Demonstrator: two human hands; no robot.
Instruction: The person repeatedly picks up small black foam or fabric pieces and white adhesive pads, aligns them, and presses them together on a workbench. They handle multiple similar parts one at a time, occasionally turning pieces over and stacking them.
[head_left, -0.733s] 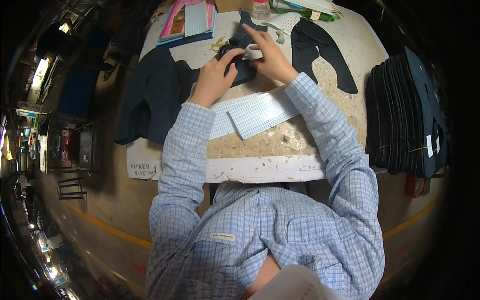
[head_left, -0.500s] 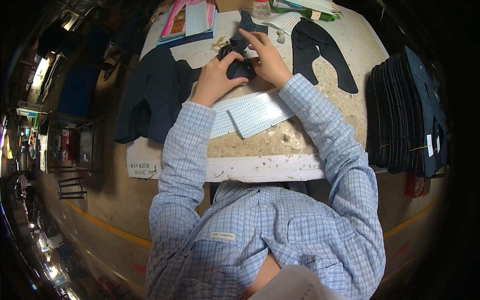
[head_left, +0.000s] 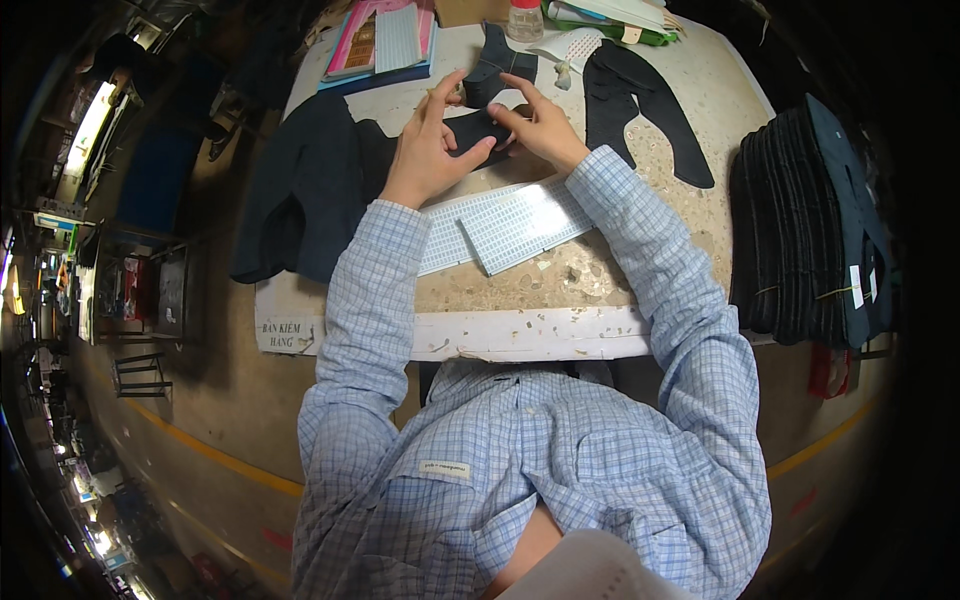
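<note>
One dark piece (head_left: 474, 128) between widely splayed left hand (head_left: 430, 148) and right hand (head_left: 541, 128), the latter's grip hard to tell

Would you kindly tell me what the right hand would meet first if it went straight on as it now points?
Most likely the dark stack just beyond the right hand, though depth is hard to judge.

middle dark piece (head_left: 474, 130): matt, cloth-like finish is shown | printed sheets (head_left: 528, 228): light is thrown back by glossy faces | tabletop (head_left: 690, 250): surface is worn, rough-looking | jar (head_left: 524, 24): smooth, clear walls are seen | shirt (head_left: 372, 290): matt woven cloth
</note>
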